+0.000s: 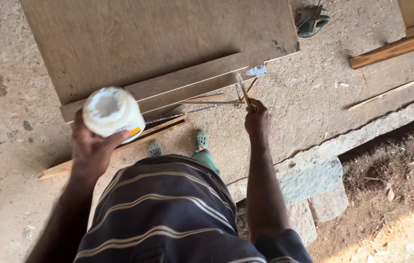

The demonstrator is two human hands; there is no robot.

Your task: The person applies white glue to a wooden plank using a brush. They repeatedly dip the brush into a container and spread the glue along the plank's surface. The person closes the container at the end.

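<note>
Dark striped shirt (168,214) (green clogs (202,140))

**What the view kept out of sight**

The large wooden board (158,44) ran off the top edge, its far end unseen. The white tub (112,113) was blurred, and its contents could not be made out. The person's striped shirt (168,214) covered the legs and most of the green sandals (202,141). A dark power tool (311,19) at the top was too small to identify. Planks (396,46) were cut off at the right edge.
</note>
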